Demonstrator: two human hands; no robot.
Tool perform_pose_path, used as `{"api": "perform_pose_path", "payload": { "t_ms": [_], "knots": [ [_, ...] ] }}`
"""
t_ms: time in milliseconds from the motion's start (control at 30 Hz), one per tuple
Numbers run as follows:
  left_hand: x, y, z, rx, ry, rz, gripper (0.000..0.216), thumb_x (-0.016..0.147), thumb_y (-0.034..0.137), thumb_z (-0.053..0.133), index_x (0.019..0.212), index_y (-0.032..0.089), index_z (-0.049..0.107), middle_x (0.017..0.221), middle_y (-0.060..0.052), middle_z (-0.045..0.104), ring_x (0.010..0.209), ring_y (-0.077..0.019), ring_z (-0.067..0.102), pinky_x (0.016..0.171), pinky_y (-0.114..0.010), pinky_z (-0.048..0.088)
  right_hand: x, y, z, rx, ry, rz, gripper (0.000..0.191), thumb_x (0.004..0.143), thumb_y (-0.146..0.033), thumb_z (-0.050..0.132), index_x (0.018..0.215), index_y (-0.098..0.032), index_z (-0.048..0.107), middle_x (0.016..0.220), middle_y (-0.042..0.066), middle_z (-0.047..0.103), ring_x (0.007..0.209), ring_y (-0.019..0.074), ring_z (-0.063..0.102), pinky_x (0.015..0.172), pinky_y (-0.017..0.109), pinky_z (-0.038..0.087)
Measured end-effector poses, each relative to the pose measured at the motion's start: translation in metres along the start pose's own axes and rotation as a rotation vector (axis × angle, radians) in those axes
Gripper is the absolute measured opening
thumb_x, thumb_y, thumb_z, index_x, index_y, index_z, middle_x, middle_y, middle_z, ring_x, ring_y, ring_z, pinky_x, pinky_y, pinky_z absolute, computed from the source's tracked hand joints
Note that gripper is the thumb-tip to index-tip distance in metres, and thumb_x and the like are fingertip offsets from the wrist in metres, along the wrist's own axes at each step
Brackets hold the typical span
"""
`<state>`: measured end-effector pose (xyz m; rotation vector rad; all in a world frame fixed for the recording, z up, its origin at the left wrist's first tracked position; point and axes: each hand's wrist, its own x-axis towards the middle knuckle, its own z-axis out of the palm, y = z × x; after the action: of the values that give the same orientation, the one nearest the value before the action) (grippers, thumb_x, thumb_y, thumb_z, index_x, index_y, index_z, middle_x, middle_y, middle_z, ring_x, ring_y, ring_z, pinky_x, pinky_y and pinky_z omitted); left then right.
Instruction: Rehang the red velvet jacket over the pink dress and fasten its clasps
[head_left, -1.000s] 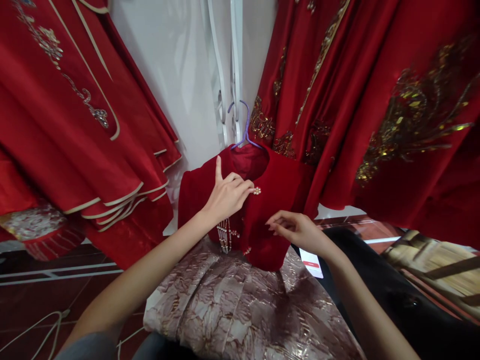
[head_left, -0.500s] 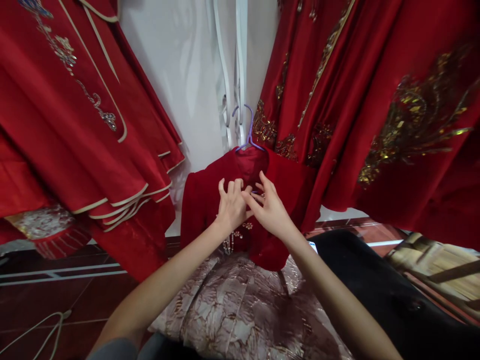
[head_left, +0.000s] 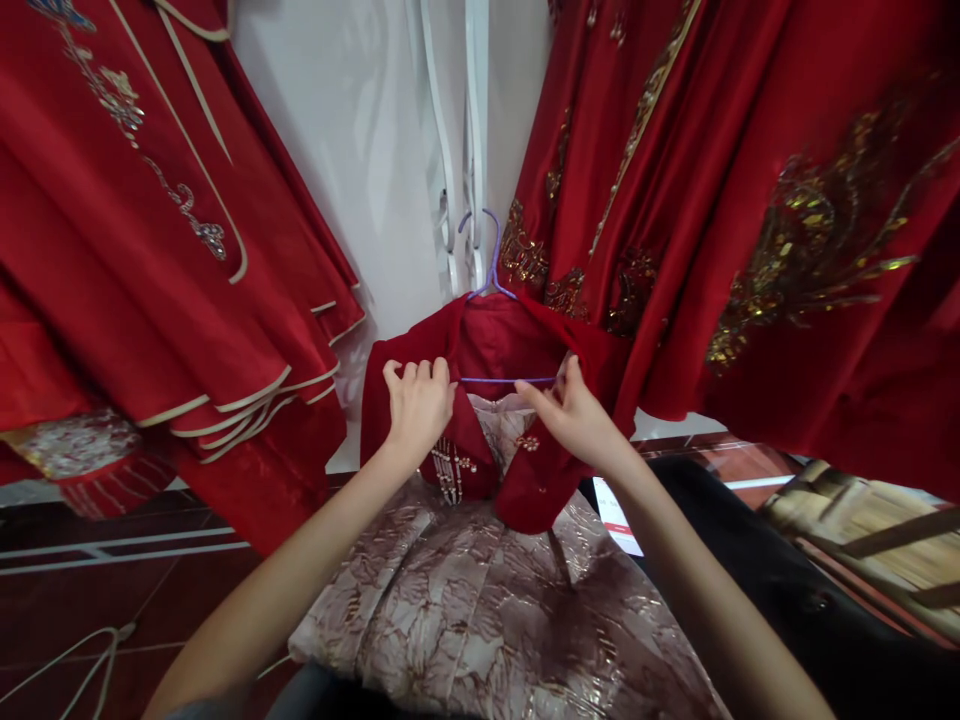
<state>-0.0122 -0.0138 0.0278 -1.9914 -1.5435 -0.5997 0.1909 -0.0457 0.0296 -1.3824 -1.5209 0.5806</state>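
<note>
A short red jacket (head_left: 525,495) with beaded trim sits on a purple hanger (head_left: 493,270) in front of me. Its front is spread apart, so the lining and the hanger's lower bar show in the gap. My left hand (head_left: 420,408) is closed on the jacket's left front edge, fingers curled over the cloth. On the other side my right hand (head_left: 574,415) pinches the opposite front edge near the collar. Below the jacket lies a pinkish patterned brocade garment (head_left: 465,610), and part of it is visible through the opening.
Red garments with pale piping (head_left: 247,300) hang at left. Red gowns with gold sequins (head_left: 690,250) hang at right. A lit phone (head_left: 616,520) lies by my right forearm on something black (head_left: 720,540). A pale cord (head_left: 112,650) lies on the floor.
My hands have moved from close together at the jacket's middle to either side. The front has opened between them, baring the hanger bar and lining. More of the phone now shows.
</note>
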Motion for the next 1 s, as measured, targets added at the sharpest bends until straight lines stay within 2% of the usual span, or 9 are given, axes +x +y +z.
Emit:
{"api": "perform_pose_path", "payload": {
  "t_ms": [133,267,433,500,600,767,833,933,1000],
  "knots": [
    [0.011,-0.025,-0.017,-0.070,-0.080,-0.028,0.028,0.086,0.021,0.047,0.112,0.014,0.051,0.084,-0.010,0.068,0.074,-0.0246,0.064,0.094,-0.045,0.034,0.023,0.004,-0.030,-0.189,0.145,-0.011,0.098,0.079,-0.064,0.054,0.151,-0.010,0.016,0.152,0.022,0.031,0.143,0.0385,0.020,0.113,0.057,0.025],
    [0.030,-0.068,-0.042,-0.029,0.066,-0.115,0.043,0.085,0.023,0.048,0.127,0.012,0.046,0.098,-0.014,0.069,0.091,-0.0289,0.065,0.104,-0.049,0.026,0.054,0.002,-0.052,-0.396,0.198,-0.006,0.104,0.074,-0.060,0.062,0.145,0.003,0.021,0.149,0.033,0.027,0.141,0.0425,0.021,0.113,0.055,0.023],
    [0.049,-0.099,-0.059,-0.046,0.135,-0.126,0.027,0.085,0.028,0.048,0.106,0.020,0.063,0.095,-0.007,0.070,0.093,-0.0271,0.064,0.112,-0.053,0.013,0.097,-0.002,-0.065,-0.659,0.246,-0.148,0.103,0.072,-0.058,0.065,0.144,0.004,0.024,0.148,0.033,0.028,0.139,0.0423,0.026,0.110,0.055,0.026],
    [0.050,-0.100,-0.059,-0.098,0.076,-0.119,0.025,0.084,0.031,0.051,0.102,0.020,0.064,0.088,-0.005,0.070,0.088,-0.0255,0.065,0.112,-0.052,0.017,0.109,-0.002,-0.072,-0.745,0.144,-0.090,0.096,0.071,-0.061,0.066,0.140,0.000,0.037,0.142,0.029,0.040,0.132,0.0407,0.039,0.105,0.050,0.037],
    [0.048,-0.097,-0.054,-0.196,-0.054,-0.122,0.025,0.082,0.039,0.056,0.094,0.019,0.066,0.077,-0.004,0.069,0.078,-0.0234,0.064,0.106,-0.048,0.030,0.118,-0.002,-0.085,-0.854,-0.172,0.129,0.078,0.065,-0.068,0.067,0.114,-0.007,0.064,0.115,0.021,0.064,0.107,0.0355,0.061,0.089,0.041,0.050],
    [0.045,-0.094,-0.046,-0.326,-0.075,-0.027,0.034,0.079,0.052,0.063,0.091,0.021,0.068,0.076,-0.002,0.069,0.076,-0.0209,0.063,0.106,-0.047,0.031,0.112,-0.001,-0.102,-0.810,-0.522,0.197,0.057,0.065,-0.072,0.064,0.079,-0.017,0.071,0.081,0.011,0.072,0.076,0.0258,0.069,0.064,0.033,0.054],
    [0.046,-0.094,-0.041,-0.375,-0.042,0.029,0.032,0.079,0.052,0.064,0.095,0.024,0.069,0.075,0.001,0.068,0.075,-0.0191,0.063,0.110,-0.049,0.024,0.102,-0.004,-0.103,-0.844,-0.439,0.108,0.050,0.066,-0.068,0.065,0.077,-0.019,0.069,0.077,0.009,0.072,0.072,0.0242,0.068,0.061,0.032,0.052],
    [0.046,-0.096,-0.034,-0.439,-0.021,0.071,0.031,0.080,0.053,0.062,0.090,0.025,0.069,0.069,0.004,0.066,0.069,-0.0168,0.061,0.113,-0.051,0.019,0.080,-0.016,-0.096,-0.972,-0.155,-0.036,0.037,0.072,-0.055,0.066,0.086,-0.021,0.068,0.087,0.007,0.072,0.080,0.0246,0.068,0.060,0.030,0.049],
    [0.049,-0.100,-0.032,-0.449,0.012,0.061,0.031,0.081,0.053,0.059,0.087,0.024,0.068,0.070,0.004,0.066,0.069,-0.0166,0.060,0.114,-0.051,0.017,0.065,-0.026,-0.088,-1.041,-0.070,-0.062,0.028,0.080,-0.048,0.060,0.094,-0.024,0.067,0.093,0.007,0.072,0.084,0.0258,0.068,0.059,0.030,0.046]
  ]
}}
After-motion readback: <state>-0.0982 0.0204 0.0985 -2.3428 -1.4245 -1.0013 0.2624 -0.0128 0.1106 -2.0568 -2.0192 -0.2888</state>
